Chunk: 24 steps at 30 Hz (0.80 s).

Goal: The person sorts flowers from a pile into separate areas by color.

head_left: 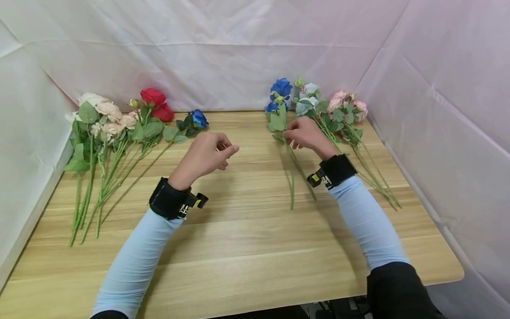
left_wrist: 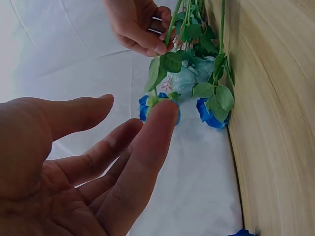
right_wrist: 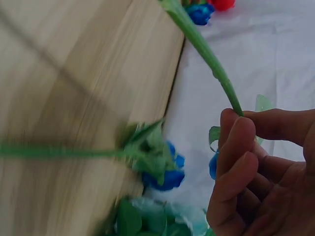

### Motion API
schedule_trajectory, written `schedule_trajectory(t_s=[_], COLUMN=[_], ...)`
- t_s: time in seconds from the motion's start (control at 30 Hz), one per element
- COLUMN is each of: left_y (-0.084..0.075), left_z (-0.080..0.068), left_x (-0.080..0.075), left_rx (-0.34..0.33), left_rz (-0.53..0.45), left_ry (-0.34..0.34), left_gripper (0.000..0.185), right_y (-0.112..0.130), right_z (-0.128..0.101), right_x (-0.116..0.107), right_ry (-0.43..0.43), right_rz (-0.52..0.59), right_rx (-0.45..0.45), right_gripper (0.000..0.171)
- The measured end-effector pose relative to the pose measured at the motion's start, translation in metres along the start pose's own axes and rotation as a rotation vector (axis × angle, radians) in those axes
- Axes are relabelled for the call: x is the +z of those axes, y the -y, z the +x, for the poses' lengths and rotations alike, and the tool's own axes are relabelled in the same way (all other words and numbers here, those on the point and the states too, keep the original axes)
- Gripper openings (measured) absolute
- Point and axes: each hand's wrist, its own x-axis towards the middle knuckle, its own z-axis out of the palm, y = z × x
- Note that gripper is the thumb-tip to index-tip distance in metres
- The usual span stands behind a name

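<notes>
1. While the left hand [head_left: 207, 155] hangs over the centre of the light wooden table [head_left: 239, 248], its fingers are loosely curled and hold nothing. In the left wrist view the palm fills the lower left and is clearly empty.
2. Further up, right of centre, the right hand [head_left: 304, 135] pinches the thin green stem of a blue artificial rose [head_left: 281, 88] between thumb and fingertips [right_wrist: 236, 132]. The rose head lies near the back edge of the table, and the stem runs down toward the front.
3. I think the grip is small and high on the stem, so the long lower part could swing and slip out if the hand lifts fast.
4. Just beside it, in the upper right, lie the pale blue and pink artificial flowers [head_left: 338, 106]. Their leaves nearly touch the blue rose, so pulling it could drag a neighbour along.
5. Far in the upper left rests the bunch of cream, red and blue flowers [head_left: 115, 124], well apart from both hands, so little risk there.
</notes>
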Motion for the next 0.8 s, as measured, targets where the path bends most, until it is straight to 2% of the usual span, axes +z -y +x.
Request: schedule_trajectory(t_s=[0.23, 0.43, 0.63, 0.8], left_y=[0.002, 0.003, 0.003, 0.001], left_z=[0.0, -0.001, 0.0, 0.001], left_x=[0.004, 0.005, 0.007, 0.005], left_rx=[0.003, 0.003, -0.003, -0.004], left_rz=[-0.01, 0.009, 0.023, 0.041], left_ry=[0.008, 0.003, 0.02, 0.017], left_gripper=[0.027, 0.026, 0.029, 0.028], right_y=[-0.013, -0.019, -0.029, -0.027], right_z=[0.008, 0.017, 0.024, 0.023], right_x=[-0.02, -0.016, -0.009, -0.015], right_ry=[0.039, 0.063, 0.096, 0.067], right_rz=[-0.179, -0.346, -0.376, -0.353], right_rx=[0.03, 0.062, 0.092, 0.088], right_gripper=[0.032, 0.039, 0.039, 0.041])
